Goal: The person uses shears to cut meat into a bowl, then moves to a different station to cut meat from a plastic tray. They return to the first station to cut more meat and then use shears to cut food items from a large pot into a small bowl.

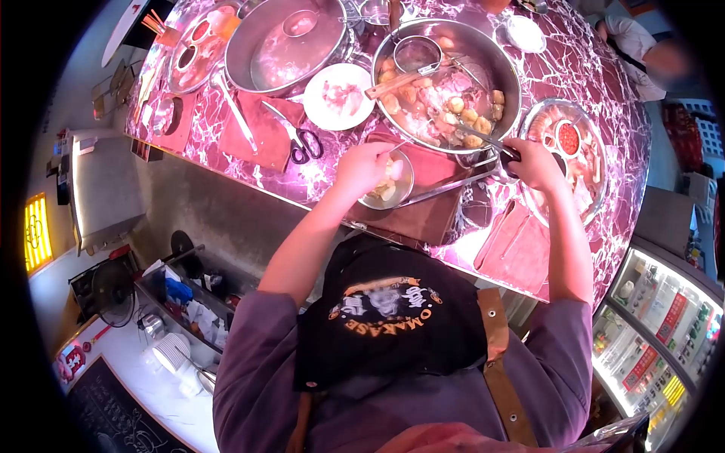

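Observation:
At the right, my right hand (531, 161) is closed round the dark handle of a metal utensil (487, 139), whose far end reaches into the large pot (513, 113) of round pieces and meat. My left hand (365, 167) is at the left rim of a small metal bowl (408, 181) with pale pieces in it; its fingers are pressed together, and what they hold is too small to make out. Inside the pot rest a round strainer (418, 55) and a wooden-handled tool (393, 85). The bowl stands just below the pot, nearer to me.
Left of the pot are a white plate of meat (339, 97), black-handled scissors (305, 146) and a second large pot (287, 45). A round platter with red sauce (596, 151) lies at the right. Another person (638, 45) is at the upper right.

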The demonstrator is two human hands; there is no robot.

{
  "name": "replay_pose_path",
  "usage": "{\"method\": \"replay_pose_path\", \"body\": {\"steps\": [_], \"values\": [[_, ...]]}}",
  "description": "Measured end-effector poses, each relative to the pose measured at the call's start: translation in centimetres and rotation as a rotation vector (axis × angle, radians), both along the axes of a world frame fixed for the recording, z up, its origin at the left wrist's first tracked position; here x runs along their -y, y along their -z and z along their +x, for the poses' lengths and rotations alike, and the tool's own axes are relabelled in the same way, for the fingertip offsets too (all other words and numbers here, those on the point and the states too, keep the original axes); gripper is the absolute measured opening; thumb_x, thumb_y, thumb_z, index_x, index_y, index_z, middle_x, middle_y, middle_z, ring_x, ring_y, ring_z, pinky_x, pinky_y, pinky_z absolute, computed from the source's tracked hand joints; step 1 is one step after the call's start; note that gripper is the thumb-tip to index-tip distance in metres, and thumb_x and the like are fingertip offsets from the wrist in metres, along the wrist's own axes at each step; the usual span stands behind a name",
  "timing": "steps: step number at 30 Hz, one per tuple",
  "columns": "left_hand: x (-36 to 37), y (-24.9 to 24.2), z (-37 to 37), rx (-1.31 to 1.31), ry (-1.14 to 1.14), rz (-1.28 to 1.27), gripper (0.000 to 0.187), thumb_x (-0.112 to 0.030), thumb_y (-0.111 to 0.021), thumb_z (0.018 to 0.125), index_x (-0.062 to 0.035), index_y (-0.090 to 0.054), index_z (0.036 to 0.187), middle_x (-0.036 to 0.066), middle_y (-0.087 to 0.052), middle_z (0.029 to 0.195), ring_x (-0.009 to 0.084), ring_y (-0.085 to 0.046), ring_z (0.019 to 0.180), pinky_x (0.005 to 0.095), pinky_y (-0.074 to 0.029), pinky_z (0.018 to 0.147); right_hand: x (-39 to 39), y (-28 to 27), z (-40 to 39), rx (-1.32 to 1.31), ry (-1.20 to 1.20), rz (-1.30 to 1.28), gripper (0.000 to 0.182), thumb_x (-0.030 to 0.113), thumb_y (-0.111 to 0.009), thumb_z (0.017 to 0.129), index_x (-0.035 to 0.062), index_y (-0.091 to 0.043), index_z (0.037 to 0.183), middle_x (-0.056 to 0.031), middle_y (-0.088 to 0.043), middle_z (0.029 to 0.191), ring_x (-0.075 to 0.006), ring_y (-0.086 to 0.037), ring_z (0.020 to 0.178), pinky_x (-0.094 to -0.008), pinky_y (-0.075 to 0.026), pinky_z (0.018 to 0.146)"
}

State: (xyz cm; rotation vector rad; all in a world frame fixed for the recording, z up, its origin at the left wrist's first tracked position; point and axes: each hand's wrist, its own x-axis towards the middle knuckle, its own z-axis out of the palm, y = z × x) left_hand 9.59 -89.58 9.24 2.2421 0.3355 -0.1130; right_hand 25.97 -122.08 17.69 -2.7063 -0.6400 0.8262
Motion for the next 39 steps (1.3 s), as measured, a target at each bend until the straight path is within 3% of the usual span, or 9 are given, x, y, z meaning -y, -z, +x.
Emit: {"method": "replay_pose_path", "body": {"steps": [5, 8, 17, 18, 22, 25, 31, 36, 39], "values": [[0.5, -1.3, 1.7, -0.037, 0.124, 0.068, 0.026, -0.021, -0.06, 0.093, -0.0097, -0.074, 0.111, 0.015, -0.073, 0.107, 0.034, -0.069, 0.096, 0.0405, -0.054, 0.084, 1.1, -1.3, -2.8, 0.047, 0.083, 0.089, 0.05, 0.005, -0.067, 0.079, 0.0065, -0.064, 0.128, -0.0188, -0.072, 0.107, -0.0311, -0.07, 0.099, -0.0377, -0.052, 0.09], [0.5, -0.4, 1.4, 0.02, 0.108, -0.012, 0.025, -0.019, -0.06, 0.093, -0.0079, -0.074, 0.111, 0.016, -0.073, 0.107, 0.0334, -0.07, 0.096, 0.0394, -0.054, 0.084, 0.7, -1.8, -5.3, 0.022, 0.084, 0.176, 0.044, 0.009, -0.067, 0.08, 0.0105, -0.066, 0.124, -0.0194, -0.072, 0.1, -0.037, -0.07, 0.095, -0.0447, -0.053, 0.085], [-2.5, 1.6, -8.8, 0.012, -0.095, -0.417, 0.029, -0.015, -0.061, 0.097, -0.0017, -0.069, 0.121, 0.011, -0.074, 0.101, 0.0116, -0.065, 0.086, 0.0259, -0.051, 0.077, -2.3, -6.4, -11.6, 0.074, -0.033, 0.131, 0.056, 0.015, -0.073, 0.073, 0.0092, -0.057, 0.127, -0.0168, -0.067, 0.109, -0.0352, -0.067, 0.099, -0.0439, -0.053, 0.088], [-2.7, 1.4, -9.9, -0.057, -0.154, -0.407, 0.027, -0.016, -0.061, 0.095, -0.0055, -0.071, 0.117, 0.015, -0.075, 0.1, 0.0231, -0.072, 0.089, 0.0333, -0.054, 0.078, -2.9, -6.3, -12.3, 0.153, -0.101, 0.111, 0.059, 0.017, -0.074, 0.072, 0.0097, -0.056, 0.128, -0.0176, -0.066, 0.108, -0.036, -0.067, 0.099, -0.0443, -0.053, 0.088], [-3.0, -0.1, -12.6, -0.075, -0.139, -0.207, 0.025, -0.021, -0.06, 0.096, -0.0102, -0.072, 0.115, 0.015, -0.073, 0.096, 0.0323, -0.07, 0.087, 0.0377, -0.054, 0.075, -6.2, -3.6, -14.4, 0.216, -0.229, 0.047, 0.063, 0.022, -0.076, 0.07, 0.0106, -0.054, 0.127, -0.0182, -0.062, 0.102, -0.037, -0.066, 0.098, -0.0464, -0.053, 0.087], [-2.8, 0.6, -13.9, 0.058, -0.017, -0.094, 0.024, -0.02, -0.057, 0.097, -0.0096, -0.072, 0.112, 0.016, -0.072, 0.094, 0.0349, -0.069, 0.086, 0.0406, -0.054, 0.072, -8.8, -0.3, -15.4, 0.216, -0.265, 0.079, 0.054, 0.02, -0.074, 0.073, 0.0097, -0.054, 0.123, -0.0163, -0.063, 0.098, -0.0351, -0.066, 0.095, -0.0458, -0.055, 0.081], [-6.5, -3.4, -16.6, -0.181, -0.018, 0.079, 0.023, -0.022, -0.059, 0.094, -0.0128, -0.073, 0.11, 0.018, -0.071, 0.091, 0.0372, -0.068, 0.086, 0.0442, -0.054, 0.074, -8.8, 2.9, -16.5, 0.404, -0.302, 0.108, 0.04, 0.011, -0.069, 0.077, 0.0094, -0.059, 0.116, -0.0133, -0.061, 0.088, -0.0321, -0.067, 0.087, -0.044, -0.056, 0.077], [-9.8, -3.2, -16.9, -0.159, -0.186, -0.186, 0.025, -0.018, -0.063, 0.095, -0.005, -0.072, 0.114, 0.011, -0.07, 0.08, 0.0181, -0.066, 0.072, 0.0316, -0.051, 0.069, -6.6, -3.1, -14.9, 0.02, -0.064, 0.135, 0.044, 0.004, -0.063, 0.076, 0.015, -0.07, 0.118, -0.0165, -0.072, 0.098, -0.0351, -0.07, 0.092, -0.0456, -0.055, 0.083], [-9.3, -3.2, -14.3, -0.09, -0.208, -0.213, 0.024, -0.017, -0.062, 0.095, -0.0034, -0.071, 0.113, 0.009, -0.069, 0.078, 0.0161, -0.064, 0.07, 0.0309, -0.051, 0.069, -3.4, -5.6, -11.1, 0.241, 0.052, 0.041, 0.037, 0.015, -0.067, 0.079, 0.0133, -0.068, 0.116, -0.0155, -0.071, 0.107, -0.0344, -0.07, 0.096, -0.0463, -0.055, 0.083]]}}
